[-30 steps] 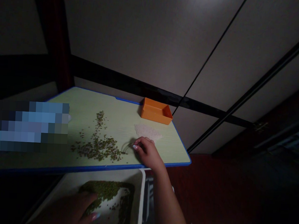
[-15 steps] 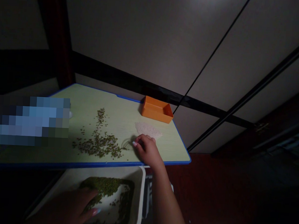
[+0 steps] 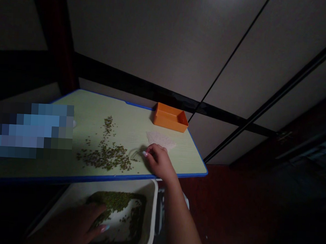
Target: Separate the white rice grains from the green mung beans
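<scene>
Strip, thin and curved, sits low over the table between the seeds and the right hand, whose thumb and forefinger look nearly closed on its right end, presumably for fine control, with pale grains just beyond. Left hand reaches into the tub, thumb and fingers parted over green grains, probably for easy access; contact or hold: cannot tell. Strip's free end points left toward the seeds, long axis roughly along the near table edge, bowed; tip too faint to read.
</scene>
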Tool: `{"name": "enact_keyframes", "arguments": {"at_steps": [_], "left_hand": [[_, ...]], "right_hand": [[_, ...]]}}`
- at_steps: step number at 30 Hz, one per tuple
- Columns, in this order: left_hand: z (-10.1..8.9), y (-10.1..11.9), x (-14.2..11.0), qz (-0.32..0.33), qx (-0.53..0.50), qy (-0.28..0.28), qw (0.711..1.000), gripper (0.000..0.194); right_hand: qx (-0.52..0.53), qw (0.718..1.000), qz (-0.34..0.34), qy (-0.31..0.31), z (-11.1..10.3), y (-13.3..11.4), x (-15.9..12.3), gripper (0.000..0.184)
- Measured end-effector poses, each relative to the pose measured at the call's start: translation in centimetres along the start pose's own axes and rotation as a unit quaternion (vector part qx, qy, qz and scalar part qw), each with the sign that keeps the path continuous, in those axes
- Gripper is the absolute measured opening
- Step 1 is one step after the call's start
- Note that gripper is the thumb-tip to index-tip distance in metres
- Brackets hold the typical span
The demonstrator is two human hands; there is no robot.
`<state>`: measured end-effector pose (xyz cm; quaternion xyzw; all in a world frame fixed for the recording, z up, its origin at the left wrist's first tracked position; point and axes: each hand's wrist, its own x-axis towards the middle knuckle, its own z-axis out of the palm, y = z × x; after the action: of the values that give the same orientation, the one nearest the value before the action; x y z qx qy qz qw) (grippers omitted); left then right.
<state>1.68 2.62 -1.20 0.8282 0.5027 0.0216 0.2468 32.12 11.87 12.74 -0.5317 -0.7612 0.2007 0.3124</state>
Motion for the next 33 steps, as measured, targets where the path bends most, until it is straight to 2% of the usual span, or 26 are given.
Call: {"name": "enact_keyframes", "arguments": {"at_steps": [4,9,14,33], "left_hand": [[-1.0,1.1,-0.3,-0.012,0.007,-0.013,1.0,0.057],[-2.6,3.0,-0.5,-0.03,0.019,-0.027,0.999,0.053],[-3.3,3.8,-0.5,-0.036,0.034,-0.047,0.998,0.058],[-1.2,1.3,-0.2,-0.015,-0.001,-0.005,1.0,0.051]], "right_hand": [[0.046,0.999,0.002,0.028,0.1,0.7,-0.3,0.007],[0.023,0.999,-0.001,0.027,0.2,0.9,-0.5,0.006],[0.006,0.999,0.011,0.038,0.2,0.9,-0.5,0.005],[-0.014,1.0,-0.009,-0.006,0.0,0.1,0.1,0.004]]}}
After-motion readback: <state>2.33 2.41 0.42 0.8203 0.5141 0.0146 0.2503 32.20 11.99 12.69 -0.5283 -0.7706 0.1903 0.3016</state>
